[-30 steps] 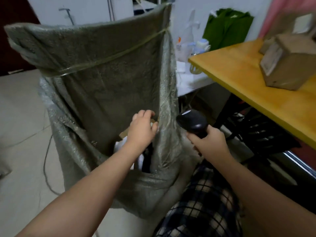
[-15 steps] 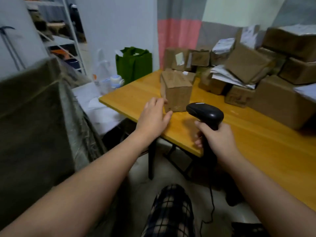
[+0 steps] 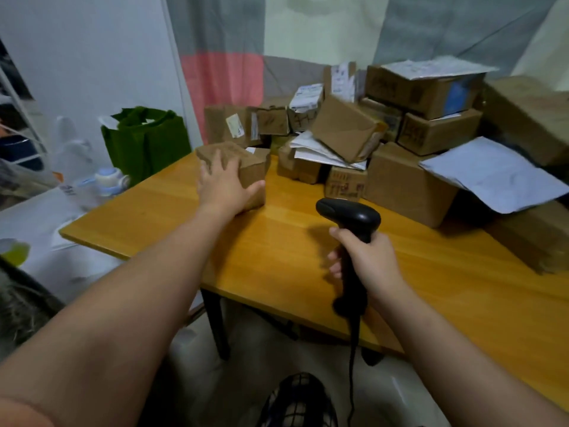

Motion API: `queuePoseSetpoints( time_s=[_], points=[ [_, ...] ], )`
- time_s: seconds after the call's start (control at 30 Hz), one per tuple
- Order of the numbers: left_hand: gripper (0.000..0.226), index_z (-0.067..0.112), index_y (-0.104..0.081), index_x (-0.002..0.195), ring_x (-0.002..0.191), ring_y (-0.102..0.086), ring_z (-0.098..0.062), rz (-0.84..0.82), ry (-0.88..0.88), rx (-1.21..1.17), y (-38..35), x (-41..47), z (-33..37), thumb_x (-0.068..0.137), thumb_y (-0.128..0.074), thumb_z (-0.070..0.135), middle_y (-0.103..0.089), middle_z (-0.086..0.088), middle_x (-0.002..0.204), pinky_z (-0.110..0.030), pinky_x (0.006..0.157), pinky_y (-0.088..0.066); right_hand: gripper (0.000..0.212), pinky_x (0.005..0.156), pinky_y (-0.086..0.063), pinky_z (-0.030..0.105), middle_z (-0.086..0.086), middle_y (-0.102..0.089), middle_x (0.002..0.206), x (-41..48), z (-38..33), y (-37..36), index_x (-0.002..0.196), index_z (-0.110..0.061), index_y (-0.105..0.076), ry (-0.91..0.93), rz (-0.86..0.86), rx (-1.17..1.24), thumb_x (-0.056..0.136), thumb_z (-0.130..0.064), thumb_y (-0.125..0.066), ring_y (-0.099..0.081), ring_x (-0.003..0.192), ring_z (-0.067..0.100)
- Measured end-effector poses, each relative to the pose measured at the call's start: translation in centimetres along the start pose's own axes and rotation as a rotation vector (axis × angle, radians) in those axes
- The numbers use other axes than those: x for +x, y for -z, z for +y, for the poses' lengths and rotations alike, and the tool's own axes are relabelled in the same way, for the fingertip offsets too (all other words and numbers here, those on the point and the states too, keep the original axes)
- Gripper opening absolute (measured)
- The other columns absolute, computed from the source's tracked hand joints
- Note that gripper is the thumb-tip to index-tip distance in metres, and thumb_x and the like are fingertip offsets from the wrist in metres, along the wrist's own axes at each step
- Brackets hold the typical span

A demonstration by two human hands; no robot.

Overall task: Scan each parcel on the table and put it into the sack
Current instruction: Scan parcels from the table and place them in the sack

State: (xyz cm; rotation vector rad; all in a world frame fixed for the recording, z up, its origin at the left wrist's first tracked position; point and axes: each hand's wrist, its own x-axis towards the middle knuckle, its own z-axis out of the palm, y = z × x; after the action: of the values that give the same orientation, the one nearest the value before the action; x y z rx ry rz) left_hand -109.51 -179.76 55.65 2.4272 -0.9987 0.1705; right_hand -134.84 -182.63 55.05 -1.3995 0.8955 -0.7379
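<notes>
A small brown parcel (image 3: pixel 252 168) stands near the left end of the yellow wooden table (image 3: pixel 277 260). My left hand (image 3: pixel 223 187) holds it, with the fingers laid over its top and the thumb against its front face. Over the table's front half, my right hand (image 3: pixel 368 263) grips the handle of a black barcode scanner (image 3: pixel 349 214), whose head points toward the parcels; its cable hangs down. Several more cardboard parcels (image 3: pixel 400 180) are heaped at the back right of the table. At the left edge only a strip of the grey woven sack (image 3: pixel 18 303) shows.
A green bag (image 3: pixel 144 143) and a small bottle (image 3: pixel 109 179) sit on a low white surface left of the table. A curtain hangs behind the heap. A white mailer (image 3: pixel 492 174) lies on the right-hand boxes. My checked trouser leg shows below the table edge.
My view swung from the sack to the table. My left hand left the sack's mouth, reached the small parcel and now holds it. The scanner stayed in my right hand.
</notes>
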Motion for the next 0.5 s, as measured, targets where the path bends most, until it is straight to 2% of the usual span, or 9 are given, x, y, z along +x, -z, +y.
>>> queuePoseSetpoints(
  time_s=[0.1, 0.2, 0.3, 0.4, 0.5],
  points=[
    [0.074, 0.022, -0.031, 0.148, 0.138, -0.028, -0.037, -0.060, -0.074, -0.046, -0.9, 0.1, 0.5, 0.087, -0.062, 0.048, -0.023, -0.010, 0.155, -0.049, 0.113, -0.029, 0.007, 0.051, -0.051, 0.030, 0.013, -0.063, 0.067, 0.9, -0.8, -0.8, 0.091, -0.016, -0.061, -0.012, -0.031, 0.010, 0.091, -0.022, -0.065, -0.059, 0.051, 0.021],
    [0.065, 0.025, -0.038, 0.145, 0.128, -0.041, -0.035, -0.027, -0.179, -0.064, -1.3, -1.7, 2.0, 0.089, -0.058, 0.050, -0.034, -0.007, 0.147, -0.044, 0.107, -0.037, 0.008, 0.057, -0.054, 0.031, 0.012, -0.064, 0.070, 1.7, -1.5, -1.2, 0.092, -0.016, -0.063, 0.008, -0.014, 0.052, 0.090, -0.023, -0.066, -0.062, 0.058, 0.021],
    [0.059, 0.028, -0.042, 0.143, 0.124, -0.044, -0.030, -0.014, -0.314, -0.090, -1.3, -4.5, 3.6, 0.092, -0.049, 0.056, -0.040, -0.004, 0.142, -0.040, 0.103, -0.038, 0.016, 0.072, -0.050, 0.035, 0.006, -0.064, 0.077, 2.2, -1.7, -0.9, 0.093, -0.013, -0.067, 0.022, 0.059, 0.091, 0.085, -0.027, -0.071, -0.064, 0.077, 0.023],
    [0.051, 0.023, -0.046, 0.141, 0.124, -0.044, -0.025, 0.000, -0.398, -0.172, -1.0, -7.8, 5.1, 0.097, -0.041, 0.049, -0.044, -0.002, 0.139, -0.035, 0.102, -0.037, 0.028, 0.086, -0.052, 0.036, 0.006, -0.069, 0.099, 1.7, -1.9, -0.1, 0.104, -0.015, -0.066, 0.051, 0.106, 0.136, 0.081, -0.028, -0.075, -0.065, 0.096, 0.021],
    [0.041, 0.014, -0.054, 0.135, 0.121, -0.048, -0.023, 0.010, -0.451, -0.308, -0.3, -11.1, 6.5, 0.103, -0.036, 0.032, -0.053, -0.004, 0.133, -0.031, 0.099, -0.036, 0.026, 0.081, -0.055, 0.033, 0.004, -0.071, 0.096, 0.1, -2.4, 1.4, 0.103, -0.015, -0.068, 0.114, 0.091, 0.150, 0.080, -0.024, -0.076, -0.068, 0.092, 0.017]
  ],
)
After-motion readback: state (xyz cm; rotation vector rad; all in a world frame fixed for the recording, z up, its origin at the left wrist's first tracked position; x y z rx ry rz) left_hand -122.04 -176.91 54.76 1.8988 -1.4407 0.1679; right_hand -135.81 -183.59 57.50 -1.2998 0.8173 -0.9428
